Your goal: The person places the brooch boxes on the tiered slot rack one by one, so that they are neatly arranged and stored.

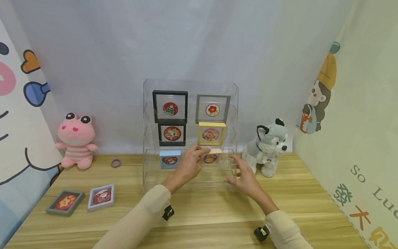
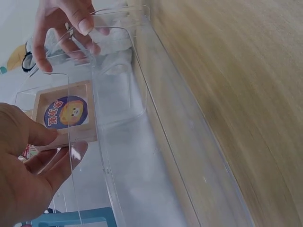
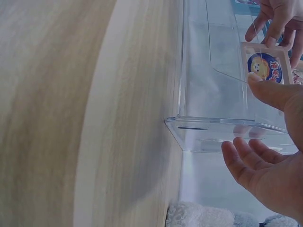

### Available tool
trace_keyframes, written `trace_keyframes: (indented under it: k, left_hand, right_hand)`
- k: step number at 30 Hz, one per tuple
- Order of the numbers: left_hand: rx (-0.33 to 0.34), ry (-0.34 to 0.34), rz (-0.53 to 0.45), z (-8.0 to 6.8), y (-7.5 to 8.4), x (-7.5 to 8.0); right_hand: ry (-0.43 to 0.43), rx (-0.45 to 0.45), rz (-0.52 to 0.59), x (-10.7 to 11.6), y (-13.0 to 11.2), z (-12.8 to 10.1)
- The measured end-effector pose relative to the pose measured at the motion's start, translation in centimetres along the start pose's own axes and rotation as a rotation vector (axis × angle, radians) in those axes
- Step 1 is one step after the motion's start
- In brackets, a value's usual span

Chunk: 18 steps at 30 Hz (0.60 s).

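The left hand [image 1: 189, 162] pinched a pink frame [image 1: 211, 157] by its edge between thumb and fingers [image 2: 71, 156], holding it in the lowest tier of the clear rack [image 1: 149, 166], right of a blue frame [image 1: 170, 159]. The right hand [image 1: 245, 176] hovered at the rack's right end, fingers spread and holding nothing. To be done well, the frame should be kept upright, seated squarely behind the lip, and the rack steadied before release.

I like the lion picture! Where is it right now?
In the head view, the pink frame sits low in the clear rack, right of the blue frame, pinched by the left hand.
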<state>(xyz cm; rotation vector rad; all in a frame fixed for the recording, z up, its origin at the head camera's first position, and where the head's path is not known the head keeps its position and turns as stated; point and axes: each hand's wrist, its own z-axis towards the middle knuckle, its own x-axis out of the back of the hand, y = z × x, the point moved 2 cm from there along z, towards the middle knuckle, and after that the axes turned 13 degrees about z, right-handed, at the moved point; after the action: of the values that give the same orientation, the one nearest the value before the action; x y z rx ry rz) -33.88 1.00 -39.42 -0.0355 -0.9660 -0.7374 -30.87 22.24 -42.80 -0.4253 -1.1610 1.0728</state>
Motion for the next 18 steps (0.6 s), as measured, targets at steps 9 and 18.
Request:
trace_keyframes:
  k: [9, 18]
  left_hand:
    - [0.047, 0.014, 0.024, -0.09, 0.11, -0.01]
    - [0.062, 0.01, 0.098, -0.18, 0.47, 0.07]
  right_hand:
    - [0.0, 0.006, -0.005, -0.01, -0.11, 0.19]
    - [0.0, -0.005, 0.0, -0.05, 0.06, 0.01]
